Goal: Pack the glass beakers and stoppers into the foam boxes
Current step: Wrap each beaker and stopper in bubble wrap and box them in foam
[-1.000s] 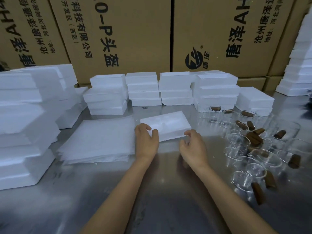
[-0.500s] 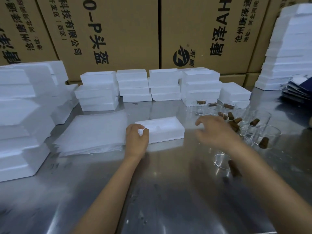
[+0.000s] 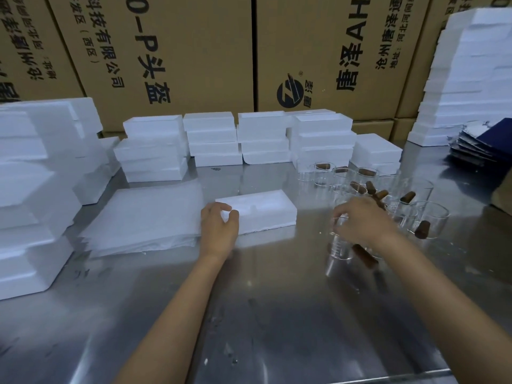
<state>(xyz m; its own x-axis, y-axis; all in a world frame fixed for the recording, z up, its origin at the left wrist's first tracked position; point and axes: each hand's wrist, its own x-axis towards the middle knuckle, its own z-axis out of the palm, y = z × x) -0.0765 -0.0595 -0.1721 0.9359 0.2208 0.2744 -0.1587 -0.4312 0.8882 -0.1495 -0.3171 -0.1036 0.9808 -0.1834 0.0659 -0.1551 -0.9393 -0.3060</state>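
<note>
With our left hand (image 3: pixel 219 227) gripping the foam box (image 3: pixel 259 210) at twelve o'clock on the bench (image 3: pixel 263 314), our right hand (image 3: pixel 360 220) curls round a beaker (image 3: pixel 340 245) at two o'clock, which we should lift straight, clear of neighbouring glass.

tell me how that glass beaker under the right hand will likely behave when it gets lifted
The beaker looks thin, clear glass, so probably light but fragile if knocked against the others crowded beside it. Its smooth wall may be slippery, so the right hand likely needs a firm grip. A brown stopper lies right beside it and could roll if nudged.
</note>
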